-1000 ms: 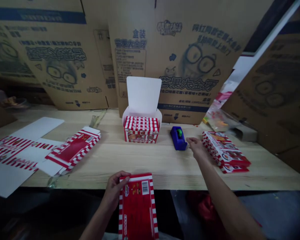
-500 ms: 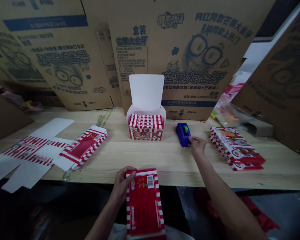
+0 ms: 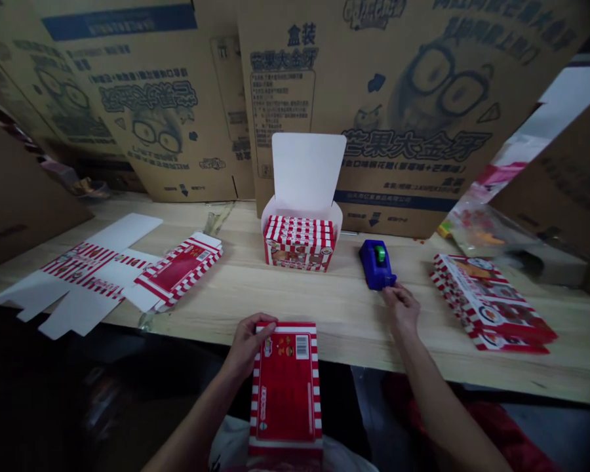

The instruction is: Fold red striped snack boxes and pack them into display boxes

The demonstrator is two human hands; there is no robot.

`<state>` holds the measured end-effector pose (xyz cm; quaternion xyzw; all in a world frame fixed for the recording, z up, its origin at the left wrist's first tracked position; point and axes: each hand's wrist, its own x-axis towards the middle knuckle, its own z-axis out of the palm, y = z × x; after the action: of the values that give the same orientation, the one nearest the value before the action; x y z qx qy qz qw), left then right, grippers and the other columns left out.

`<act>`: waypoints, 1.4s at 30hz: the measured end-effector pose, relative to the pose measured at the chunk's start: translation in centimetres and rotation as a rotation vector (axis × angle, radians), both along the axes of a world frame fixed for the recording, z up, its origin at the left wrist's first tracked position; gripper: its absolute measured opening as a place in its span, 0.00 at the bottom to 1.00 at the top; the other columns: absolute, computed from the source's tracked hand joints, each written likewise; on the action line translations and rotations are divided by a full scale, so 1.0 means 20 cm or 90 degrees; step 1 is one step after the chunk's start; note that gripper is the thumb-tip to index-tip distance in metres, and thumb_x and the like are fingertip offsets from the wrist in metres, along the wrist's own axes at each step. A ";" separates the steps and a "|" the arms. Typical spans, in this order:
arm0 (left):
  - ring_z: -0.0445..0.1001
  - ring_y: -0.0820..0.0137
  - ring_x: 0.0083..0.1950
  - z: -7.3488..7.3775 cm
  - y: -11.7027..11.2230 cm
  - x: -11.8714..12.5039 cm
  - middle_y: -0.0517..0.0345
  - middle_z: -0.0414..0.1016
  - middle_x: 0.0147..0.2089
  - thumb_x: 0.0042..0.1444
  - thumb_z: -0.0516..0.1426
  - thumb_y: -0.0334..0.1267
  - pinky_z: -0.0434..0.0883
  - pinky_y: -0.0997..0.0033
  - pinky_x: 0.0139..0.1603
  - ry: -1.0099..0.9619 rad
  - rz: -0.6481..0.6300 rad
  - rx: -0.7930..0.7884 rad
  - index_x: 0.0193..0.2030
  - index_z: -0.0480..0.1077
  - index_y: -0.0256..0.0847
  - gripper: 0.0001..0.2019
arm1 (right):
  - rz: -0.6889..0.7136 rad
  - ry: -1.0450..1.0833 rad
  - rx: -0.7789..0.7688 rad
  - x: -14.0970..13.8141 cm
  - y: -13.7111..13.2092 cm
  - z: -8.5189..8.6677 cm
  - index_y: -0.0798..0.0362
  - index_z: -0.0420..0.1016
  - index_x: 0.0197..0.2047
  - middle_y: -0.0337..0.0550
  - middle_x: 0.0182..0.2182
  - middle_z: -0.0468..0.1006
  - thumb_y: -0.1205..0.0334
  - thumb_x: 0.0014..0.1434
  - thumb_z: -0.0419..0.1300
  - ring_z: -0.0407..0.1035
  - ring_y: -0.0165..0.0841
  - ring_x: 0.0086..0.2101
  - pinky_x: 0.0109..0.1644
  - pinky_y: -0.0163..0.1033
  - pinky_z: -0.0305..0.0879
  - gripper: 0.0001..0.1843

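My left hand [image 3: 250, 344] is closed on the top left corner of a flat red box with white-striped edges [image 3: 288, 393], thumb on its printed back. The box is tilted over my lap in front of the table edge. At the cutter end of a blue tape dispenser [image 3: 373, 265] with a green core, my right hand [image 3: 402, 307] pinches the tape end, though the clear strip itself hardly shows. Between and beyond my hands stands a display box [image 3: 299, 255] with its white lid [image 3: 309, 167] raised, holding a row of several striped boxes.
Another striped box [image 3: 181, 269] and an unfolded white-and-red carton [image 3: 88, 275] lie at left, the carton overhanging the front edge. A stack of red boxes [image 3: 491, 301] is at right. Large cardboard cartons [image 3: 295, 98] stand along the back. A clear bag [image 3: 486, 226] lies at far right.
The camera view has shifted and turned slightly. My right hand stays at the dispenser, its fingertips now at the cutter end. My left hand still holds the red box.
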<state>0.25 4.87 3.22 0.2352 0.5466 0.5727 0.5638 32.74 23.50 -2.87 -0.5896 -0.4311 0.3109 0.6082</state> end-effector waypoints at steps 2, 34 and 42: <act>0.74 0.70 0.25 0.05 0.04 -0.04 0.60 0.77 0.27 0.37 0.70 0.46 0.71 0.71 0.29 0.020 -0.009 0.016 0.32 0.73 0.37 0.19 | -0.031 -0.037 -0.006 0.02 0.00 -0.03 0.53 0.71 0.21 0.47 0.35 0.73 0.50 0.40 0.65 0.66 0.42 0.42 0.52 0.52 0.62 0.15; 0.70 0.72 0.29 0.41 0.28 -0.14 0.56 0.77 0.28 0.48 0.65 0.41 0.65 0.75 0.32 0.245 -0.566 0.217 0.32 0.78 0.34 0.11 | 0.987 0.119 -0.304 -0.72 -0.53 0.45 0.56 0.75 0.29 0.37 0.23 0.74 0.39 0.46 0.68 0.67 0.28 0.24 0.33 0.34 0.64 0.25; 0.71 0.71 0.25 0.36 0.20 -0.23 0.58 0.74 0.26 0.36 0.69 0.47 0.67 0.73 0.29 0.117 -0.026 0.125 0.29 0.75 0.36 0.18 | 0.856 0.399 -0.373 -0.71 -0.46 0.40 0.50 0.78 0.46 0.45 0.41 0.82 0.34 0.51 0.62 0.76 0.38 0.40 0.48 0.42 0.70 0.30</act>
<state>-4.44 8.83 10.49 0.3520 0.5319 0.5880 0.4975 18.52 14.33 5.17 -0.2240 -0.4042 0.8632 0.2034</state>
